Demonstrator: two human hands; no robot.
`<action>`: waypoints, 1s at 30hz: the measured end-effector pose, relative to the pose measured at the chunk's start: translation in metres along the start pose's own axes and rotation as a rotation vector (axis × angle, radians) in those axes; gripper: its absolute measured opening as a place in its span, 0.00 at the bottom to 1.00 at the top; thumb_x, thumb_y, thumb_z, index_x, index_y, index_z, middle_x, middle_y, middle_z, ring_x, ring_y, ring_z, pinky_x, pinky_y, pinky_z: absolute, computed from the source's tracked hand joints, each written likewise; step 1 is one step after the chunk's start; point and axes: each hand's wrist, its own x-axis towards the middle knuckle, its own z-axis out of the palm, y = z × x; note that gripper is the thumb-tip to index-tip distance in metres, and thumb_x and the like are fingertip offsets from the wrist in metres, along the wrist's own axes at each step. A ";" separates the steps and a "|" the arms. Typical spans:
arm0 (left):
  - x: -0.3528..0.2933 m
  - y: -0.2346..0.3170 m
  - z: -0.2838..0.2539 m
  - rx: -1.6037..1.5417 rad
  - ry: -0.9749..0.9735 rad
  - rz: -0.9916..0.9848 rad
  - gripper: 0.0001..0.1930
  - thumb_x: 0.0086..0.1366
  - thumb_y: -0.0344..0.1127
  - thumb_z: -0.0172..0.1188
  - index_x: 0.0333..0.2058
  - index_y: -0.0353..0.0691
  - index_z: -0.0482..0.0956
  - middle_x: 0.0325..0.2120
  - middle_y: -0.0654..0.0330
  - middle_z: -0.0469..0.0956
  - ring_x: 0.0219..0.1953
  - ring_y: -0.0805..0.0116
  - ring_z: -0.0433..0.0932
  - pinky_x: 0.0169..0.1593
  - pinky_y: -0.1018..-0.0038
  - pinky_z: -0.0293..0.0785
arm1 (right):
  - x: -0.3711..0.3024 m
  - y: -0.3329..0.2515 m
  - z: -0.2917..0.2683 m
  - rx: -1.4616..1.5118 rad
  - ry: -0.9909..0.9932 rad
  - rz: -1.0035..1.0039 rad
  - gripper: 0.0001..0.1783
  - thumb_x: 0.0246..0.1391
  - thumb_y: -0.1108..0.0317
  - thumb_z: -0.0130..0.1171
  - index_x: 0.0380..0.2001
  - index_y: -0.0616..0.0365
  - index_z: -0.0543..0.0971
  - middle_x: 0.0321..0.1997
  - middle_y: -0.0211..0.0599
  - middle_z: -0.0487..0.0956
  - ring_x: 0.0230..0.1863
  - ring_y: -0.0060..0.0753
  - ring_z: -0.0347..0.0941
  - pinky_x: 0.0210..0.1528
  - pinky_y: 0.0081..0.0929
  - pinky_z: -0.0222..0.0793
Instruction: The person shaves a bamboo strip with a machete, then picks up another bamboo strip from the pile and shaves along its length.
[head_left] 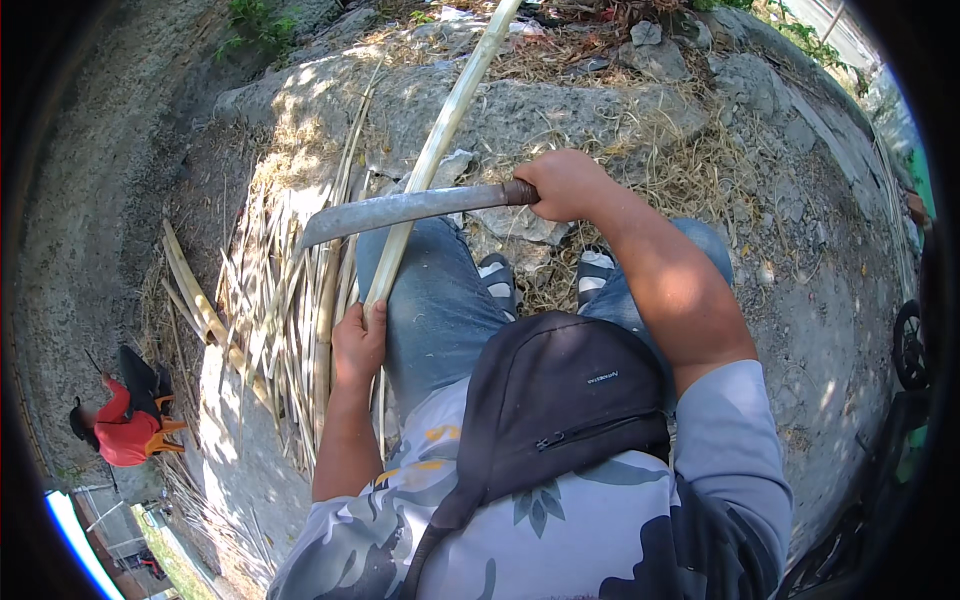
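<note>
My left hand (358,342) is closed round the lower end of a long pale bamboo strip (448,125), which slants up and away past my left knee to the top of the view. In my right hand (566,186) is the dark handle of a machete (405,211). Its broad grey blade points left and lies across the strip, above my left thigh; whether the edge touches the strip, I cannot tell. Beside my left leg, a heap of split bamboo strips (290,320) lies on the ground.
A thicker bamboo piece (205,300) lies left of the heap. Farther left, a person in red (125,425) sits on an orange chair (165,436). A black sling bag (570,410) hangs on my front. Rocks (655,55) and dry shavings lie ahead; a wheel (909,345) stands far right.
</note>
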 end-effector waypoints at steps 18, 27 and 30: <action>0.002 -0.004 0.002 -0.003 0.009 0.026 0.27 0.72 0.56 0.58 0.29 0.33 0.75 0.15 0.51 0.71 0.19 0.63 0.71 0.28 0.62 0.68 | 0.000 0.001 0.003 0.036 -0.018 -0.024 0.11 0.44 0.64 0.64 0.34 0.48 0.80 0.33 0.43 0.83 0.40 0.53 0.81 0.43 0.51 0.76; 0.001 -0.001 0.000 0.007 -0.004 0.020 0.28 0.72 0.57 0.57 0.29 0.33 0.75 0.16 0.53 0.72 0.20 0.65 0.71 0.28 0.63 0.68 | 0.001 0.004 0.007 0.083 -0.022 -0.013 0.10 0.44 0.64 0.64 0.33 0.48 0.80 0.31 0.43 0.83 0.38 0.53 0.81 0.41 0.50 0.76; 0.000 0.002 0.000 0.015 0.005 0.032 0.28 0.72 0.57 0.57 0.30 0.33 0.75 0.16 0.52 0.72 0.20 0.64 0.71 0.29 0.63 0.68 | 0.000 0.004 0.005 0.091 -0.021 -0.018 0.10 0.44 0.64 0.64 0.32 0.48 0.80 0.30 0.43 0.83 0.37 0.53 0.81 0.41 0.49 0.76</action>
